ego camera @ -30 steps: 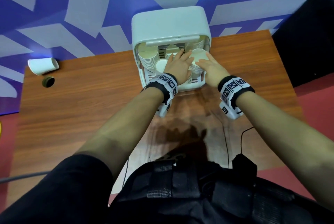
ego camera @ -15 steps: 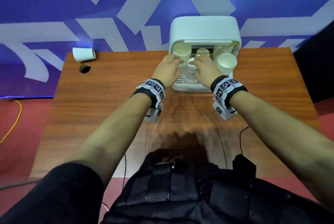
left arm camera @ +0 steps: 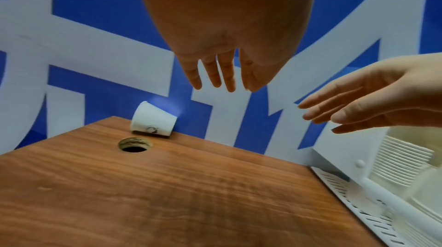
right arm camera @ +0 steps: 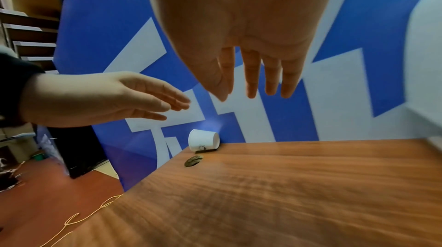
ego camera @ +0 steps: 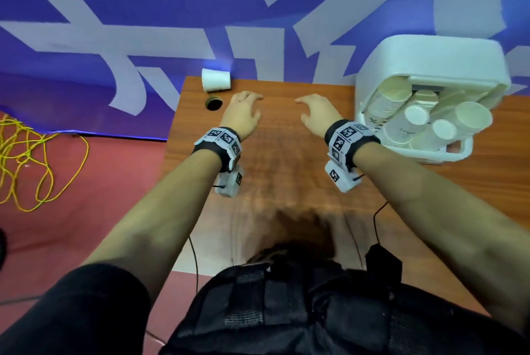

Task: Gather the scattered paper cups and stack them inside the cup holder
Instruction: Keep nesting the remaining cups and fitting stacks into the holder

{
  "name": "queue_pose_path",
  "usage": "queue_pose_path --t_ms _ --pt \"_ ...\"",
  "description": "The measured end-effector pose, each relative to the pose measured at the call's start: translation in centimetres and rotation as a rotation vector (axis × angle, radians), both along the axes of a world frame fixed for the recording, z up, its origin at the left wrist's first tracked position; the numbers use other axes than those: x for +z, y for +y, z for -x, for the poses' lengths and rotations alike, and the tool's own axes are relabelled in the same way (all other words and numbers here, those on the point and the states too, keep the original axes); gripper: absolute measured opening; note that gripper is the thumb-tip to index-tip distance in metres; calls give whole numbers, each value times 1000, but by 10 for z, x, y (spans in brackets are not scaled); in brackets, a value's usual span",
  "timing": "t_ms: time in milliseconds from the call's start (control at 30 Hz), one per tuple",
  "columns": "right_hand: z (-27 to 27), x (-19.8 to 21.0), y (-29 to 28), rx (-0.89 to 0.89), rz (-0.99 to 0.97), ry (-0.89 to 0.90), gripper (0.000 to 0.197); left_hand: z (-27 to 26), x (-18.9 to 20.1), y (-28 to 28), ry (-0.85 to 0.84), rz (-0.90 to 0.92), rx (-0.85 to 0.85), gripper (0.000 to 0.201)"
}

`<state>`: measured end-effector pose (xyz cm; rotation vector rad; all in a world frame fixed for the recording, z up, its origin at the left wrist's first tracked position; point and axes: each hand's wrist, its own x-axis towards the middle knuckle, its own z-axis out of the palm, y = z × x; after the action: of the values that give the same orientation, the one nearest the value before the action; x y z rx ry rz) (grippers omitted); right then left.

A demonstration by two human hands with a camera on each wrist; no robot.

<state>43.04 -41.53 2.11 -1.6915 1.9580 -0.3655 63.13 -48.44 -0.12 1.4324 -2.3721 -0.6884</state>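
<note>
A paper cup (ego camera: 216,80) lies on its side at the tabletop's (ego camera: 286,171) far left corner. Left hand (ego camera: 243,114) and right hand (ego camera: 317,113) hover empty, fingers loose. Only the head view shows the stacks in the cup holder (ego camera: 430,67) at far right.

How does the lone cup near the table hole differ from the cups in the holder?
The lone cup lies on its side at the table's far edge, beside the hole; the cups in the holder sit nested in stacks. The lone cup is single and loose; the held cups are packed several stacks together. Both kinds are white paper. Neither hand touches any of them.
</note>
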Motion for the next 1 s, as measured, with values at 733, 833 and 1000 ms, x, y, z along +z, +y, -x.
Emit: queue_pose_path --t_ms 733,833,1000 --pt "-164 -82 -187 -102 -267 -122 65 -116 -87 -173 141 -401 414 53" --pt "-164 -92 -211 -161 -268 -173 70 -113 -98 -190 193 -474 478 50" --pt "-163 -104 -238 -301 -234 -352 72 -105 -104 -200 327 -558 429 48"
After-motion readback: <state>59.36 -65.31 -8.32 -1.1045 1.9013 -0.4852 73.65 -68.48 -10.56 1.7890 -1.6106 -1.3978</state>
